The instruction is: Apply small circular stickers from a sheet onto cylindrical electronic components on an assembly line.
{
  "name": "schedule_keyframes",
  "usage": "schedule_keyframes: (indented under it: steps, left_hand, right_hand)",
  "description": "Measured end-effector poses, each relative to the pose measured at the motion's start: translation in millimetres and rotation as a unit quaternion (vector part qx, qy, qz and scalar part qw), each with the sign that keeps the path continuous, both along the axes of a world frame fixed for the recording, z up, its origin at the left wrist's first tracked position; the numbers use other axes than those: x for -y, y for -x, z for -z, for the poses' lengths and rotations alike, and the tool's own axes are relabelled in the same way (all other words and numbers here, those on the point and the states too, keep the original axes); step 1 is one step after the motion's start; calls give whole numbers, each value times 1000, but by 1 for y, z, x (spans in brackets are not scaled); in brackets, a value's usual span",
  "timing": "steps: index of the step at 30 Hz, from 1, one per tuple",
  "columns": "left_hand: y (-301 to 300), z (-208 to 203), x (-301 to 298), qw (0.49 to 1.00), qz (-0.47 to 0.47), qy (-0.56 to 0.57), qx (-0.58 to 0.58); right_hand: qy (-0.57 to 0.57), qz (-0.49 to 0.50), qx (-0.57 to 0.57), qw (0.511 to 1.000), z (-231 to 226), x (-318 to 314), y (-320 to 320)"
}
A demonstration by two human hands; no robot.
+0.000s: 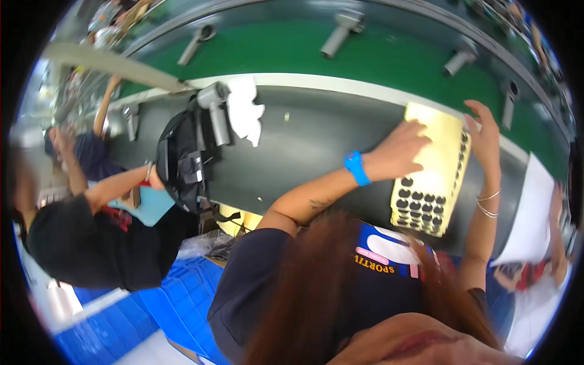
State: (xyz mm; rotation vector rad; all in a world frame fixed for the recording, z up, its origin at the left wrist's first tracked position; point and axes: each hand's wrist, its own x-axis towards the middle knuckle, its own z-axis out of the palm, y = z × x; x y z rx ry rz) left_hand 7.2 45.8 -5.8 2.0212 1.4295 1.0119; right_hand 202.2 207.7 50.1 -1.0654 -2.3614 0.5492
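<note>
The yellow sheet of black discs [443, 149] lay on the right part of the dark table [316, 146], running from the far edge toward the near edge; the left hand [398, 151], fingers spread over its left side, apparently steadied it. The right hand [485, 134] was raised at the sheet's right edge, fingers curved — any pinched item was indiscernible — while lateral room extended left toward the black backpack [182, 155].

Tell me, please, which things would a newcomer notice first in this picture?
Probably first the yellow sheet with rows of black discs, right of centre on the dark worktable, with the person's left hand over it and the right hand at its right edge. Next comes the bright blue wristband on the left wrist. Farther left, a black backpack stands out beside a co-worker.
</note>
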Motion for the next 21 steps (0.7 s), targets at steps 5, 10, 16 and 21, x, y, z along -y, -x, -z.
schedule_keyframes:
  steps: [5, 10, 16, 21]
  left_hand:
    - [22, -7, -15, 998, 11, 35, -50]
    - [22, -17, -25, 993, 52, 65, -86]
    - [-4, -10, -26, 985, 122, 70, -97]
    - [0, -17, -25, 970, 143, 113, -161]
  right_hand:
    - [97, 29, -65, 993, 2, 63, -20]
    - [110, 103, -48, 987, 10, 108, -34]
    - [95, 147, -46, 983, 20, 130, -41]
    - [154, 103, -131, 974, 30, 150, -14]
